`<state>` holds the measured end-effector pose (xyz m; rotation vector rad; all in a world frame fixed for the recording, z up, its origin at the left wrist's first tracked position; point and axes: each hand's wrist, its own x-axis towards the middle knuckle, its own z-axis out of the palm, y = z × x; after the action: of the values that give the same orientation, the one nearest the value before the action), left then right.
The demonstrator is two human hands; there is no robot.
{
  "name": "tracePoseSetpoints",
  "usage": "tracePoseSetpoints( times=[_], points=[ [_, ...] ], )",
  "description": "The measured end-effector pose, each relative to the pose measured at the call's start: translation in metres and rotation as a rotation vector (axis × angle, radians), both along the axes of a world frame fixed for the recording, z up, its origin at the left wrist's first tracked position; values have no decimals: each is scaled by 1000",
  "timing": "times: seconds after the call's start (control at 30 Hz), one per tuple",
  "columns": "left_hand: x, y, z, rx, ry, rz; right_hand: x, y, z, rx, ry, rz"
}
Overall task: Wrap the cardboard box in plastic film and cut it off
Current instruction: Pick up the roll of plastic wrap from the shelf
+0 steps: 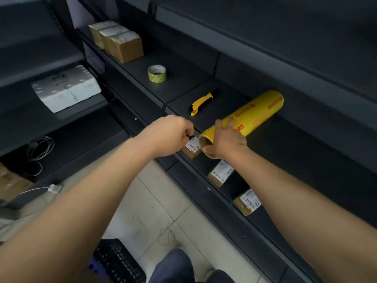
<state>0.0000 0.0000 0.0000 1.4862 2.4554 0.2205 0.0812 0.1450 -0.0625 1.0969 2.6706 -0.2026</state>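
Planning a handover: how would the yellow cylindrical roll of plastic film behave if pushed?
Apt to roll: the yellow film roll lies sideways on the dark shelf. Glossy surface, probably slippery; the right hand gripping its end may steady it.

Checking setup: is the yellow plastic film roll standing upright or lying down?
Lying down: the yellow plastic film roll lies on its side along the dark shelf, right hand gripping its near end.

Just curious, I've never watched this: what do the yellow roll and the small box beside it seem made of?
The roll: probably glossy plastic film, given its shine; its brown open end looks like cardboard. The box: matte brown cardboard, white paper label.
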Motion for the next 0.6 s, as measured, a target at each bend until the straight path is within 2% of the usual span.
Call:
tracePoseSetpoints(
  times=[0.33, 0.6],
  points=[
    [-33, 19, -16, -41, -71, -66, -29, -1, -25, -34, -36, -222],
    [-31, 22, -16, -36, -103, -90, -7, -8, -19, 6, 92, -282]
  ],
)
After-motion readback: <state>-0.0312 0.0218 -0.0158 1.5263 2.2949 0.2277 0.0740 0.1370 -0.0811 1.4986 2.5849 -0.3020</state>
